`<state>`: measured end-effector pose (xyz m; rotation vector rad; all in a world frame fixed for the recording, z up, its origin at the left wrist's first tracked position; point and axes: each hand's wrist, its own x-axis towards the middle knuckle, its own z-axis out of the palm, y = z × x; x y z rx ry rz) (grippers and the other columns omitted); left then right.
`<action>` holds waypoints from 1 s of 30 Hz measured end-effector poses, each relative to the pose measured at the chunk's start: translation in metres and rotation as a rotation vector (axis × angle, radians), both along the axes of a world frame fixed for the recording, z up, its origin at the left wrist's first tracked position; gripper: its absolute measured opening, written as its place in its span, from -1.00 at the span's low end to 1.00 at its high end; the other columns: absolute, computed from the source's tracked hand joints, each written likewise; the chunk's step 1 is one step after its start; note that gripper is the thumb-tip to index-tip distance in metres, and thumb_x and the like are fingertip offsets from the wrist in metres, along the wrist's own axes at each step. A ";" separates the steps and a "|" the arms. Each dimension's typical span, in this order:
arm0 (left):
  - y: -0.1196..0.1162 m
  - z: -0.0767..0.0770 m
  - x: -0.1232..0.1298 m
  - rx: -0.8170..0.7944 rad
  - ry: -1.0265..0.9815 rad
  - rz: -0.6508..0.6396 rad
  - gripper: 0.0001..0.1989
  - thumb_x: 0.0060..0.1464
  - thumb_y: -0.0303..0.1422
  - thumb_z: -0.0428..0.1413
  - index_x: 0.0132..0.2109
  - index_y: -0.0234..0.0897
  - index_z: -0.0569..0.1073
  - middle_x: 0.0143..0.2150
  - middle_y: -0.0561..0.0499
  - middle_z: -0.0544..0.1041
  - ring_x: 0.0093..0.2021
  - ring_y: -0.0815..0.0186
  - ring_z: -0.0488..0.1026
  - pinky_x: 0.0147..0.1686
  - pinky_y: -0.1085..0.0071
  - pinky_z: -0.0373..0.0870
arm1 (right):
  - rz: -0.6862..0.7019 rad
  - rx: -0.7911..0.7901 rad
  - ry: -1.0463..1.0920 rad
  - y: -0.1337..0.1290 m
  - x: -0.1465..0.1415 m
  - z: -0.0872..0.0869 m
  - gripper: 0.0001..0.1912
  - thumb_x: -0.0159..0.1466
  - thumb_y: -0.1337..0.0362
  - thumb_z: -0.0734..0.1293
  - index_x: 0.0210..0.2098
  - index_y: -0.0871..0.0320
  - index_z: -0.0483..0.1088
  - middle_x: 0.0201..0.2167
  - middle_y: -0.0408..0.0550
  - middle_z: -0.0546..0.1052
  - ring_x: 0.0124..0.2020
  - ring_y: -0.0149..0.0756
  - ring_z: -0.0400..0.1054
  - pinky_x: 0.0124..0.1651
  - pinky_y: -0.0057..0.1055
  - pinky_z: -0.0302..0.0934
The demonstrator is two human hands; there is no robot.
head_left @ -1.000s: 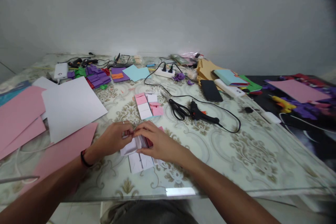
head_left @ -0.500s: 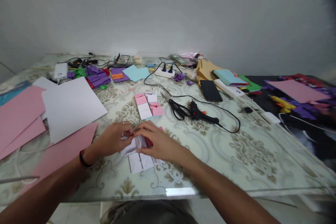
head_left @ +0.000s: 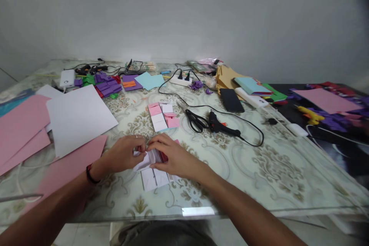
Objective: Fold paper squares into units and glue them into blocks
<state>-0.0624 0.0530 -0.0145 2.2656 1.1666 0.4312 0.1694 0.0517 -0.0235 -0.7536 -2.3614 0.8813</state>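
Between my hands is a folded white paper piece [head_left: 146, 161], with dark red paper showing inside it. My left hand [head_left: 127, 153] pinches its left side with curled fingers. From the right, my right hand [head_left: 170, 155] grips the piece between thumb and fingers, hiding part of it. Below lie white folded paper squares [head_left: 155, 178] on the patterned tabletop, with pink paper partly visible behind my right hand. Just beyond my hands sits a block of pink and white folded paper [head_left: 163, 117].
Black scissors [head_left: 196, 120] and a black glue gun [head_left: 221, 124] lie to the right, the cord looping past a phone [head_left: 231, 100]. At left are white [head_left: 82, 117] and pink sheets [head_left: 23, 127]. Purple folded papers [head_left: 108, 86] and a power strip [head_left: 181, 80] are at the back.
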 end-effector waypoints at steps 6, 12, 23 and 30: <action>0.000 0.001 -0.003 0.003 0.070 -0.013 -0.97 0.04 -0.46 0.09 -0.34 -0.25 0.41 -0.39 0.08 0.48 -0.37 0.32 0.38 -0.31 0.39 0.17 | -0.004 -0.002 0.002 0.000 0.000 0.000 -0.59 0.18 0.32 0.58 -0.01 0.13 0.46 0.05 0.06 0.46 0.13 -0.11 0.31 0.23 -0.14 0.27; -0.001 0.003 -0.003 -0.015 0.111 0.004 -0.96 0.00 -0.46 0.07 -0.34 -0.24 0.36 -0.42 0.10 0.45 -0.40 0.32 0.34 -0.36 0.39 0.12 | -0.002 -0.001 0.004 0.000 0.000 -0.001 -0.58 0.18 0.31 0.58 -0.01 0.14 0.46 0.04 0.06 0.46 0.13 -0.11 0.31 0.22 -0.14 0.28; 0.001 0.007 -0.003 -0.063 0.249 0.145 -0.80 0.11 -0.25 0.17 -0.37 -0.23 0.36 -0.47 0.12 0.42 -0.45 0.33 0.30 -0.41 0.39 0.02 | -0.012 0.004 0.007 0.000 0.001 -0.001 -0.58 0.19 0.29 0.58 0.00 0.12 0.46 0.06 0.07 0.46 0.14 -0.11 0.31 0.23 -0.12 0.28; 0.001 0.005 -0.005 -0.112 0.182 0.101 -0.92 0.09 -0.34 0.12 -0.35 -0.22 0.40 -0.50 0.14 0.41 -0.48 0.35 0.30 -0.41 0.41 0.06 | -0.012 0.009 0.003 0.000 0.001 -0.003 -0.58 0.18 0.29 0.58 -0.01 0.15 0.46 0.05 0.08 0.46 0.13 -0.11 0.31 0.22 -0.13 0.28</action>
